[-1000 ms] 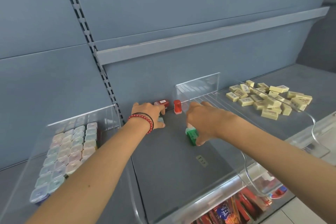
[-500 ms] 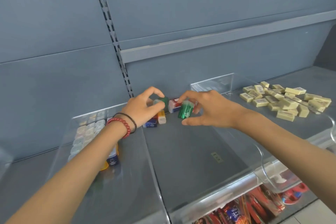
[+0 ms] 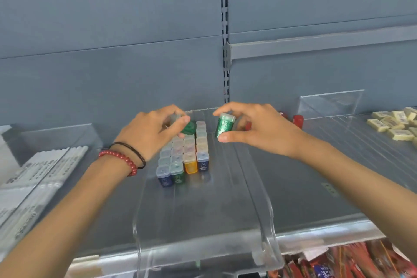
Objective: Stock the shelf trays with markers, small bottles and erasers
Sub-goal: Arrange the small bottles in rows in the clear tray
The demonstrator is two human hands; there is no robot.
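Where the left hand (image 3: 155,128) curls round a small dark green bottle (image 3: 189,127), thumb and fingers cover most of it. Only the green body shows, and its axis cannot be told.
Right hand (image 3: 259,128): forefinger on the cap and thumb under the base pinch a small green glitter bottle with a frosted cap (image 3: 224,125) end to end, the other fingers loosely spread. This bottle is held above the clear acrylic shelf tray (image 3: 225,214), long axis near upright, cap uppermost and leaning slightly right.
Block of small capped bottles (image 3: 185,156): upright in rows at the tray's back left, far rows partly hidden beneath the left hand.
Red bottles (image 3: 297,118): on the grey shelf behind the right hand, partly covered.
Pale yellow erasers (image 3: 392,124): cut off at the right edge.
White markers (image 3: 45,169): far left, blurred.
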